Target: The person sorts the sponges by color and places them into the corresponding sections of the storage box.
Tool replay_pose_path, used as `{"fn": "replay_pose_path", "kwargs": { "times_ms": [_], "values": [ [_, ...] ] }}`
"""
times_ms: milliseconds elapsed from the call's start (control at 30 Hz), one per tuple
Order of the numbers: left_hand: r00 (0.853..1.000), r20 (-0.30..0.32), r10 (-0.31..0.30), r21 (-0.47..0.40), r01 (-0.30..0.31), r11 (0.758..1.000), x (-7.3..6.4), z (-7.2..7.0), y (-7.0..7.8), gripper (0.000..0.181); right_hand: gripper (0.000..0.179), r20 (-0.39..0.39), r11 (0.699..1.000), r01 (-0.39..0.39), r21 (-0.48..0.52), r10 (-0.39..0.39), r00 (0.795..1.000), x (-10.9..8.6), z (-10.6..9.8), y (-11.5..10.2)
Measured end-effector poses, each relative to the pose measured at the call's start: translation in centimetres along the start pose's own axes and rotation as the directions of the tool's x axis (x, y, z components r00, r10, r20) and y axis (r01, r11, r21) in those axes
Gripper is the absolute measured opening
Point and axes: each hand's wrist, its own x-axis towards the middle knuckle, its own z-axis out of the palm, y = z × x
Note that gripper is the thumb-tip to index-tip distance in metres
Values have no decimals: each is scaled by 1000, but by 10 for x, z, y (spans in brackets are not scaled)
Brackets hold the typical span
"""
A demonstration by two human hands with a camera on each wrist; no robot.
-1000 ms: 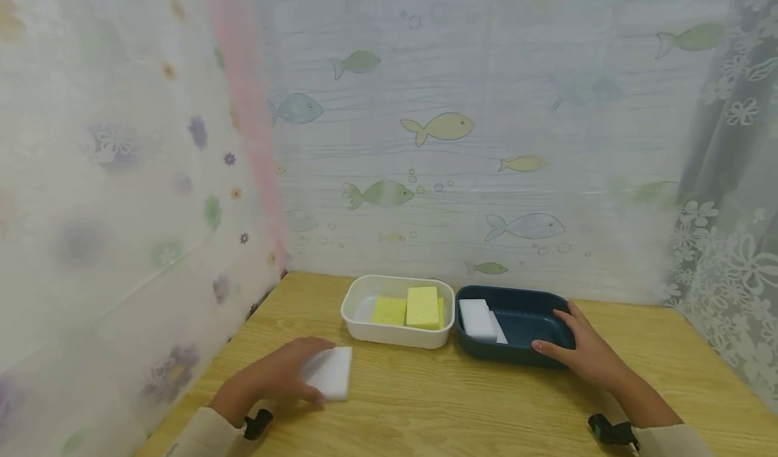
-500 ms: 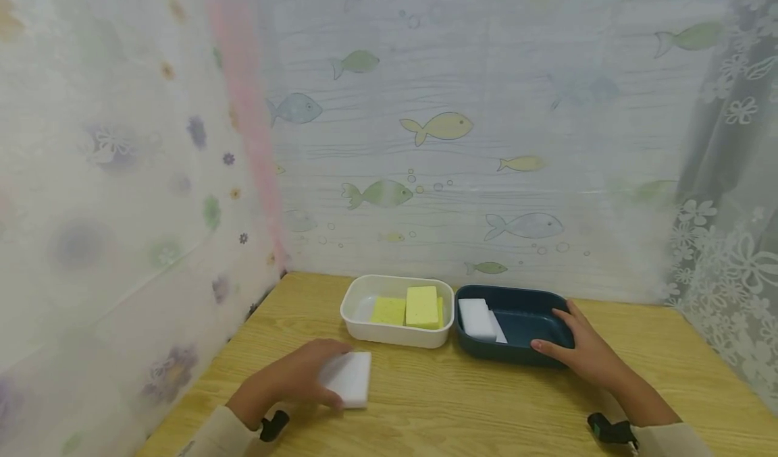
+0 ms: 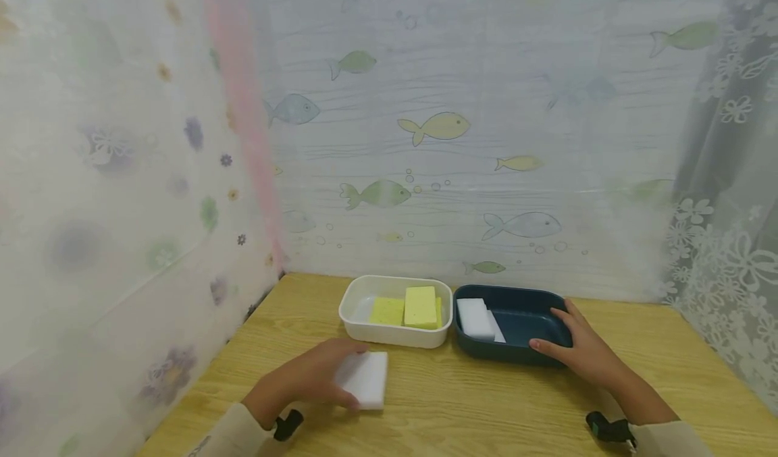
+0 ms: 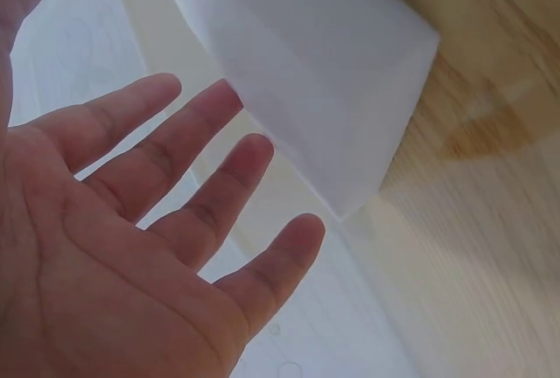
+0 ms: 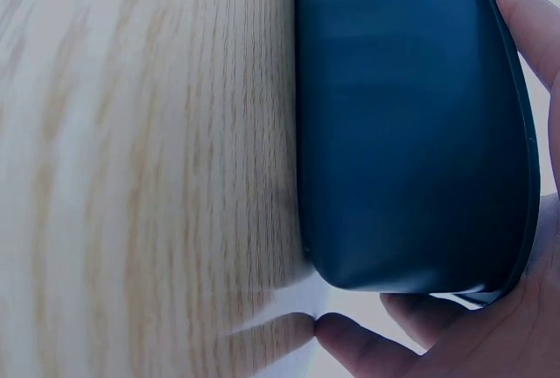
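Observation:
In the head view my left hand (image 3: 313,376) holds a white block-shaped sponge (image 3: 369,381) between thumb and fingers, low over the table in front of the white tray. Seen from the left wrist, its fingertips meet one edge of the sponge (image 4: 315,72). My right hand (image 3: 586,356) grips the right end of a dark blue tray (image 3: 507,357), thumb at the near rim and fingers round the far corner. White sponges (image 3: 476,318) lie at the left end inside that tray. The right wrist view has the tray's outer wall (image 5: 411,133) beside the hand.
A white tray (image 3: 395,336) with yellow sponges (image 3: 421,306) stands just left of the dark one. Both are on a wooden table (image 3: 462,410). A fish-patterned curtain (image 3: 425,160) hangs behind, and a flowered curtain (image 3: 121,227) borders the left.
My left hand has moved to the right with the white sponge, a little nearer the dark blue tray. My right hand keeps its place on that tray.

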Motion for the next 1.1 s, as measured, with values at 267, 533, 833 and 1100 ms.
{"fn": "replay_pose_path", "kwargs": {
  "times_ms": [267, 533, 833, 1100],
  "values": [
    [1000, 11, 22, 17, -22, 1000, 9, 3, 7, 98, 102, -9, 1000, 6, 2, -6, 1000, 0, 0, 0],
    [998, 21, 63, 37, -63, 997, 20, 7, 17, 98, 101, -13, 1000, 5, 5, -5, 1000, 0, 1, 1],
    [994, 40, 98, 34, -99, 994, 30, 13, 26, 98, 102, -9, 1000, 7, 13, -7, 1000, 0, 1, -1],
    [990, 50, 133, 53, -136, 989, 42, 11, 35, 99, 102, -11, 1000, 4, 7, -4, 1000, 0, 1, -1]
  ]
}}
